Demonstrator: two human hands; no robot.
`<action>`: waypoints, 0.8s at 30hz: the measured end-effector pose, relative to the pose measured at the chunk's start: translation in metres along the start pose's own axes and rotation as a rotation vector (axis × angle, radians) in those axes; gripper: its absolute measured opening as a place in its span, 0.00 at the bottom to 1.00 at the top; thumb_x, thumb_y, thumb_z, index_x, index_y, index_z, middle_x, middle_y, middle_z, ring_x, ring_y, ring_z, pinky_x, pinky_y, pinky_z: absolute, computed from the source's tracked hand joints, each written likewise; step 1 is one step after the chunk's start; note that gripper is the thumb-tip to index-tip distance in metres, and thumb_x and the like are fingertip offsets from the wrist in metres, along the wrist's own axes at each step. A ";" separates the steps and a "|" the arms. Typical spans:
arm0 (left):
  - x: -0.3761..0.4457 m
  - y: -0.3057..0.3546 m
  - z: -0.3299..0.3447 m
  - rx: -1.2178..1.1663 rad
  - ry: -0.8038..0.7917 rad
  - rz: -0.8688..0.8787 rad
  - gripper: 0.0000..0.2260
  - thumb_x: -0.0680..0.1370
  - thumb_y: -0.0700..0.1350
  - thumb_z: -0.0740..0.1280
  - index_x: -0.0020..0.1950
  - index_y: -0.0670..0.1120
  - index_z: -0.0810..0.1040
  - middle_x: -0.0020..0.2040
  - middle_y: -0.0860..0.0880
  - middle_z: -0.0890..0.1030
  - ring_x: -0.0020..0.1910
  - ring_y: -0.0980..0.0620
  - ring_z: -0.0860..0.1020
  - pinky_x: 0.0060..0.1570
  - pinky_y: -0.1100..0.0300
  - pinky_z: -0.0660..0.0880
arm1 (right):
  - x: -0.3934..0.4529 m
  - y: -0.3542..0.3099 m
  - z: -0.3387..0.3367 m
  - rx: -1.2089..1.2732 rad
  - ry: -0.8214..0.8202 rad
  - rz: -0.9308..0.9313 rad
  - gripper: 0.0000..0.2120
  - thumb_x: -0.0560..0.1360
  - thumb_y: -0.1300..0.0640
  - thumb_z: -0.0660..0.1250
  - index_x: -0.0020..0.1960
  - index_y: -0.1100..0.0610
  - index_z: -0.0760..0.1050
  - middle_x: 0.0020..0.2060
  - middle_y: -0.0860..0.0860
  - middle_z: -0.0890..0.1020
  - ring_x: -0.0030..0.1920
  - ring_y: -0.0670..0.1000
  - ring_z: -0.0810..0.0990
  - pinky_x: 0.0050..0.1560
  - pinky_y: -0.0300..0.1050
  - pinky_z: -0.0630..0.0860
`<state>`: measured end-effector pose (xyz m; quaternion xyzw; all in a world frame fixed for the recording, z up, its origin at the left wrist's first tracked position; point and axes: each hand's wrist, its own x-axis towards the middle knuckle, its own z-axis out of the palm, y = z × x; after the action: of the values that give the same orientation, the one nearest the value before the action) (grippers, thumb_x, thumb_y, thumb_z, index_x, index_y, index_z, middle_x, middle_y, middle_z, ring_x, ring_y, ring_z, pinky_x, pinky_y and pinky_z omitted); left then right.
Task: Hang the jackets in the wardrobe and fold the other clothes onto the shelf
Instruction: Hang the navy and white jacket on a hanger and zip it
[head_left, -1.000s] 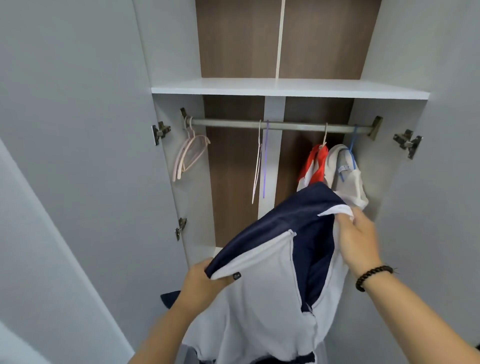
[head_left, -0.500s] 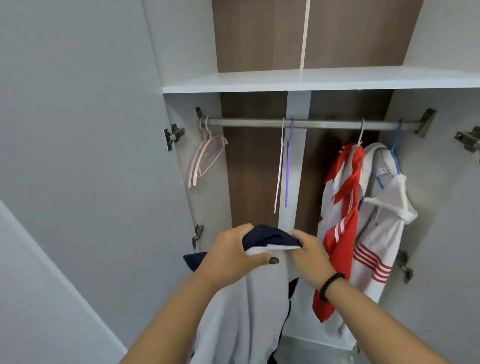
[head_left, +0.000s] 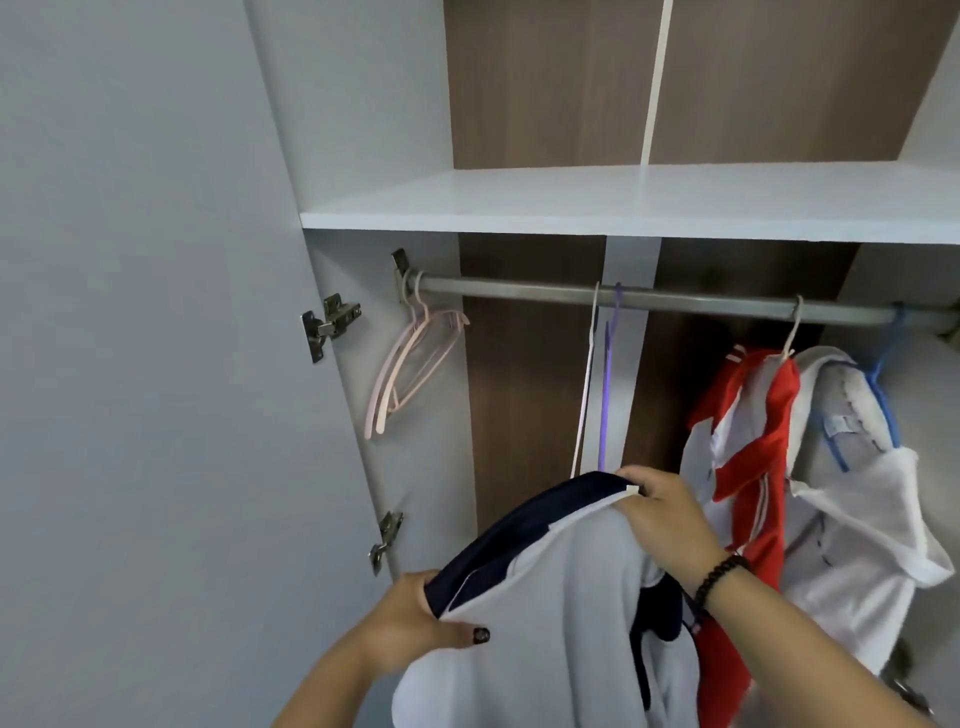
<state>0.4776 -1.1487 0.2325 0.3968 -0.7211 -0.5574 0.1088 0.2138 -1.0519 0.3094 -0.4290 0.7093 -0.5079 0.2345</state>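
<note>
I hold a white and navy jacket (head_left: 545, 597) up in front of the open wardrobe. My left hand (head_left: 410, 623) grips its lower left edge, thumb on top. My right hand (head_left: 665, 519) pinches the navy collar edge higher up, just below two bare hangers, one white (head_left: 584, 395) and one purple (head_left: 605, 395). A metal rail (head_left: 519, 293) runs across under a white shelf (head_left: 623, 202). A red and white jacket (head_left: 753, 467) and a white jacket (head_left: 857, 509) on a blue hanger hang at the right.
Pink hangers (head_left: 410, 364) hang at the rail's left end by the side panel. The open left door (head_left: 156, 364) stands close on the left, with metal hinges (head_left: 330, 325) on the frame. Brown back panels show behind the rail and shelf.
My hands have moved apart, spreading the jacket's top edge; half a second ago they were bunched together. The view has shifted closer and to the left.
</note>
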 end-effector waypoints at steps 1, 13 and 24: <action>0.006 0.005 -0.004 -0.016 -0.020 -0.006 0.20 0.62 0.46 0.82 0.53 0.50 0.83 0.48 0.56 0.85 0.49 0.60 0.82 0.48 0.67 0.76 | 0.010 0.005 -0.005 0.000 0.012 0.027 0.08 0.72 0.69 0.63 0.38 0.65 0.79 0.36 0.62 0.81 0.34 0.50 0.78 0.36 0.42 0.73; 0.042 0.083 -0.026 -0.146 -0.020 0.234 0.20 0.75 0.38 0.73 0.66 0.47 0.77 0.64 0.50 0.80 0.65 0.53 0.77 0.64 0.59 0.71 | 0.092 0.054 -0.058 -0.097 -0.048 0.246 0.04 0.68 0.66 0.74 0.40 0.60 0.81 0.36 0.57 0.83 0.40 0.55 0.81 0.45 0.47 0.76; 0.069 0.147 -0.005 -0.391 0.162 0.298 0.10 0.75 0.51 0.69 0.50 0.47 0.85 0.51 0.43 0.85 0.53 0.45 0.83 0.55 0.57 0.78 | 0.163 0.025 -0.034 0.097 -0.166 0.322 0.23 0.73 0.54 0.72 0.64 0.54 0.68 0.56 0.53 0.76 0.54 0.54 0.77 0.51 0.49 0.77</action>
<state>0.3680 -1.1908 0.3456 0.3012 -0.6390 -0.6304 0.3219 0.0930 -1.1696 0.3160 -0.3385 0.7218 -0.4601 0.3909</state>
